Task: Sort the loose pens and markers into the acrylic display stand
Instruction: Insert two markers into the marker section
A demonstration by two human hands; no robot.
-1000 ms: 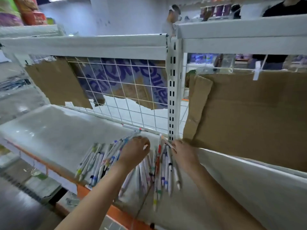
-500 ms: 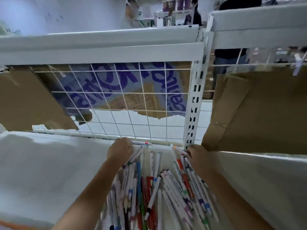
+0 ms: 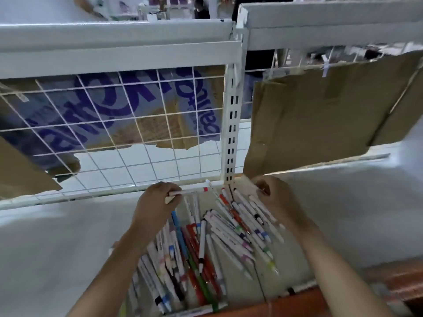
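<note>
From the head camera, the job looks like it has only just begun. A big pile of loose pens and markers [image 3: 206,243] lies on the white shelf [image 3: 57,243], from its back edge by the wire grid [image 3: 109,138] down to its front edge. No clear stand can be made out, so nothing looks sorted yet. The left hand [image 3: 158,202] pinches one white pen with a red band [image 3: 190,191] at the back edge. The right hand [image 3: 272,197] is curled nearby, but what it holds is hidden.
</note>
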